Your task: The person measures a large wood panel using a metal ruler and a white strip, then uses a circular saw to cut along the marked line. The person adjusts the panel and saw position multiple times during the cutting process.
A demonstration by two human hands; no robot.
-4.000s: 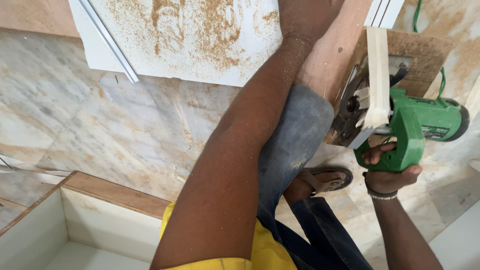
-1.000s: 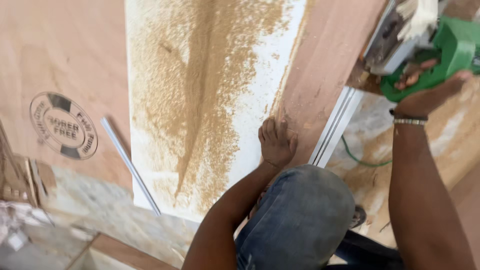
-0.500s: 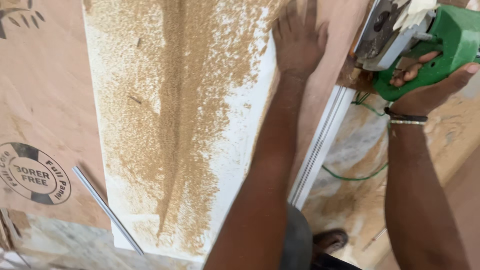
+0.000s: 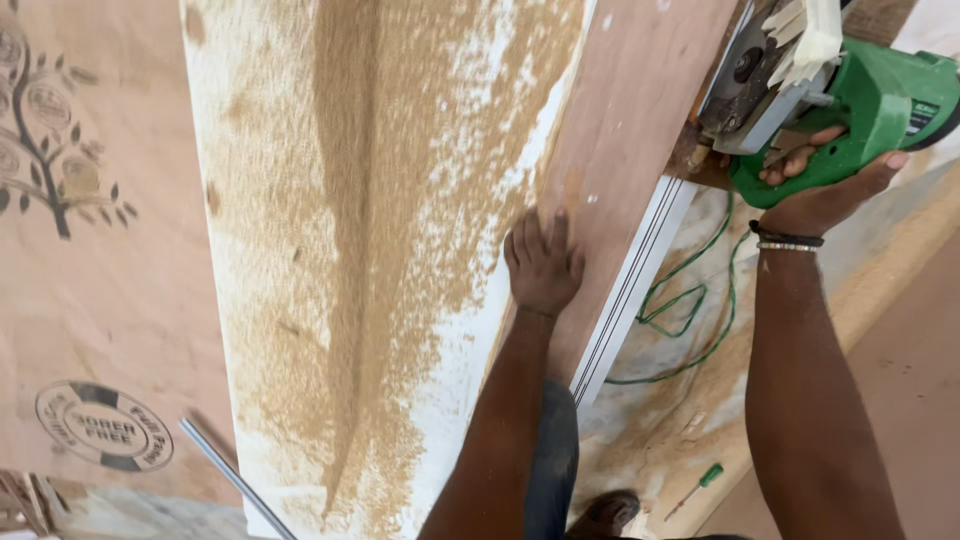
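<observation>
Landmark: the white laminated board (image 4: 300, 250), dusted thick with tan sawdust.

Left of the board: a brown plywood sheet (image 4: 90, 300) with printed marks. At the board's lower left corner, a thin grey metal rod (image 4: 232, 478) lies slantwise.

On the board's right edge: the left hand (image 4: 543, 262), fingers spread flat, palm pressing down where the white face meets a long reddish-brown plywood strip (image 4: 630, 140). Nothing is pinched there.

Right of the board, at the strip's far end: the right hand (image 4: 820, 190), grip wrapped tight around the handle of a green handheld electric circular saw (image 4: 830, 90). Its green cord (image 4: 690, 300) trails below over the floor, and a small green-handled screwdriver (image 4: 695, 488) lies lower right.

Judgement: saw looks weighty, rigid, sharp-bladed; take it only by the handle. Strip is stiff, and dust may make it slippery.
</observation>
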